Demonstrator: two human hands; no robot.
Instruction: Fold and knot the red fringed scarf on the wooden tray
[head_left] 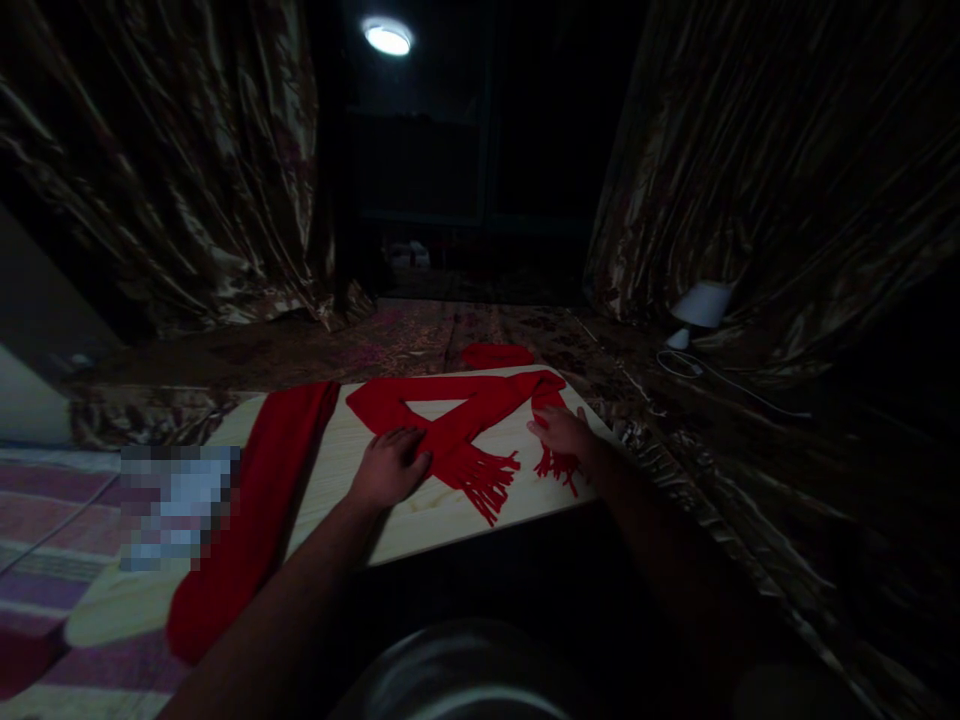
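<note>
A red scarf (450,430) with fringed ends lies on a pale wooden board (420,525), bent into a loop whose parts cross near the middle. My left hand (390,465) rests flat on the scarf just left of that crossing, its thumb apart from the fingers. Over the scarf's other end, at the right, my right hand (564,432) touches the cloth with its fingers spread. Fringe shows below this hand; part of that end is hidden under it. A long folded red cloth (255,520) lies across the board's left part.
Another red cloth item (497,355) lies beyond the board on patterned fabric. A small white lamp (703,304) with a cord (757,396) stands at the back right. Curtains (247,200) hang by the dark window. Striped fabric (52,510) is at left; a blurred-out patch covers something there.
</note>
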